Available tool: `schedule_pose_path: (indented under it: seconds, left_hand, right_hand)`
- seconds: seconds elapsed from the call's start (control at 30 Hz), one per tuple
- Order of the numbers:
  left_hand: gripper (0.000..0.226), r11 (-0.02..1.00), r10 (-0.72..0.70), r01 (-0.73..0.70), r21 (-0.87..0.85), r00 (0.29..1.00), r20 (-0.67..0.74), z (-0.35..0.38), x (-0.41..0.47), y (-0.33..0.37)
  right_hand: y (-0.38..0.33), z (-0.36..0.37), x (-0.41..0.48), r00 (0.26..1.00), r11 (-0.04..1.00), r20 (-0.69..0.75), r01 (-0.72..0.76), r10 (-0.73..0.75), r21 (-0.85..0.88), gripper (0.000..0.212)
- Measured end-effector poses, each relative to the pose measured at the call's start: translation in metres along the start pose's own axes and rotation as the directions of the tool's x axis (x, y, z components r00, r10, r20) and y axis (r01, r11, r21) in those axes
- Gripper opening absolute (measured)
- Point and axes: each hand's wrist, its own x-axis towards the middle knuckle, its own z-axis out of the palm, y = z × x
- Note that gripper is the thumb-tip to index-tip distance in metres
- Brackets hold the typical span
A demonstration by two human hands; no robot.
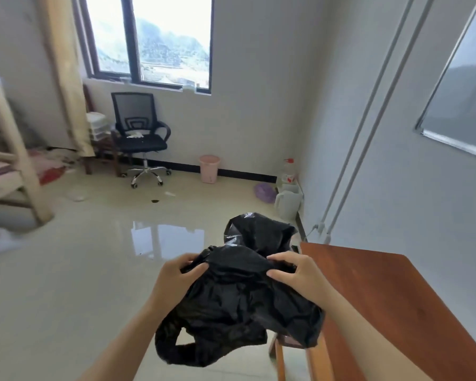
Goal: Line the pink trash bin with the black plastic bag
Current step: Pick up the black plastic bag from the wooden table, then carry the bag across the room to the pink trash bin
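Here, a crumpled black plastic bag [239,301] hangs in mid-air near the camera, pinched along its top edge by both bare hands. The left hand [173,279] has its grip closed on the film at the bag's left corner, thumb against fingers; the right hand [294,276] pinches the right side the same way. A loop handle dangles at the lower left, and a second bunch of black film rises behind the hands.

The small round pink plastic trash bin [209,169] stands well apart, on the glossy tiled floor [66,270] against the far wall, unlined, right of a black mesh office chair [139,133].

The bag's mouth does not look opened yet; thin film clings, so the layers may resist parting or tear if pulled hard. The floor appears shiny, possibly slick, with scraps lying on the way to the bin. The light bin could tip as the bag is pushed in.

A reddish-brown wooden surface [396,303] sits near right. No brand or writing is legible; a far bottle's [289,171] red label is too blurred to read.
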Motion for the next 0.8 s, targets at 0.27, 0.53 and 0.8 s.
schedule_pose_path:
  seconds: [0.27,0.53,0.8]
  left_hand:
    - [0.017,0.997,-0.061,0.063,0.044,0.997,-0.056,-0.130,0.044,-0.058]
    - [0.022,0.988,-0.113,0.121,0.095,0.990,-0.084,-0.186,0.102,-0.101]
    - [0.010,0.969,-0.146,0.180,0.171,0.970,-0.192,-0.240,0.189,-0.120]
  right_hand:
    - [-0.068,0.112,0.092,0.996,0.997,0.089,0.017,-0.011,-0.077,0.030]
    - [-0.085,0.164,0.176,0.987,0.991,0.160,0.001,0.021,-0.136,0.026]
    - [-0.098,0.200,0.304,0.979,0.990,0.185,0.106,-0.087,-0.093,0.025]
